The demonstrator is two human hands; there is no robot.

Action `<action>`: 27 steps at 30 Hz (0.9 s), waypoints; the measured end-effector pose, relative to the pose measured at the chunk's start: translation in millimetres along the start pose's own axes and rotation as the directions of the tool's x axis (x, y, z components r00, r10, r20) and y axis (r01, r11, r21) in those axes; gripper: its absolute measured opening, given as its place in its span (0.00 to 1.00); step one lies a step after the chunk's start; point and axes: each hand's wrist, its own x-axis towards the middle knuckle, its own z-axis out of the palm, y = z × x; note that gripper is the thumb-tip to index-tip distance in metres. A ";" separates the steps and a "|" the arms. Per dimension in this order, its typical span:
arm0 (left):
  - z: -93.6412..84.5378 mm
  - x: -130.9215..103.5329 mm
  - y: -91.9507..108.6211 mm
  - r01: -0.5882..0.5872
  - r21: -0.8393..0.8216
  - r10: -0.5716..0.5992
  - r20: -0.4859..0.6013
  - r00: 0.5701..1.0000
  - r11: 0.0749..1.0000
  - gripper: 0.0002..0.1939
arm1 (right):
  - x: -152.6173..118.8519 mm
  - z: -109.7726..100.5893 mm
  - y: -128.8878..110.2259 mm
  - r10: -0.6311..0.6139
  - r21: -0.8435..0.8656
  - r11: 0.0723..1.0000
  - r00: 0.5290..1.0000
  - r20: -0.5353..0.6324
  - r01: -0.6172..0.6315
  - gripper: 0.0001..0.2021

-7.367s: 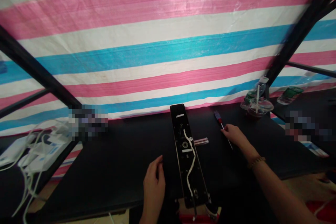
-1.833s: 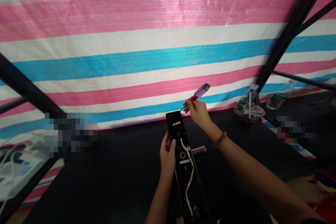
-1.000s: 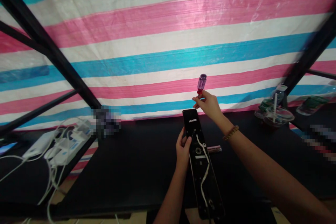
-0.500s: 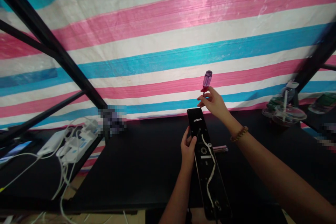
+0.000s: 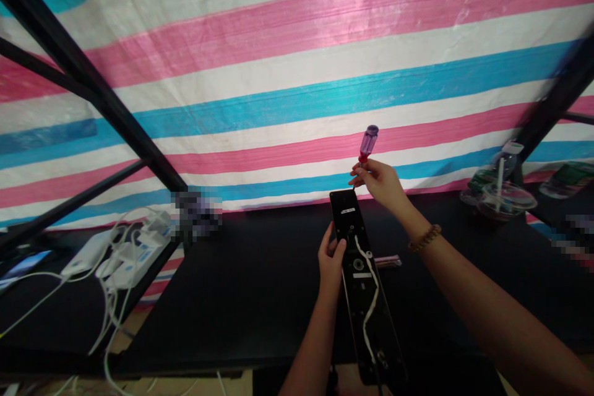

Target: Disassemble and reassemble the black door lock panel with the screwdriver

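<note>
A long black panel point(image 5: 371, 297) with a whitish cable along its face lies lengthwise before me, its near end reaching past the table's front edge. My left hand point(image 5: 331, 260) grips its left side near the upper half. In my right hand point(image 5: 378, 180) is a screwdriver point(image 5: 369, 143) with a clear purple handle and red collar. The fingers pinch it low, by the shaft, with the handle pointing up. Its tip is down at the panel's far right corner; whether it sits in a screw is too small to tell. A small clear packet point(image 5: 388, 262) lies right of the panel.
The black table point(image 5: 260, 278) meets a striped plastic sheet point(image 5: 278, 99) at the back. To the left are a white power strip point(image 5: 134, 265) and tangled white cables. A lidded plastic cup point(image 5: 505, 199) and bottles point(image 5: 568, 179) stand at the right. Black metal posts frame both sides.
The screwdriver handle leans slightly more to the right, and my right-hand fingers have shifted a little on it. My left hand keeps its hold on the panel. The view has moved slightly.
</note>
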 end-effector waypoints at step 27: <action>-0.4 -1.5 0.8 -0.001 0.001 0.001 -0.035 0.999 1.000 0.44 | -28.4 -5.7 1.6 0.084 -0.004 0.996 0.981 -0.173 -0.086 0.17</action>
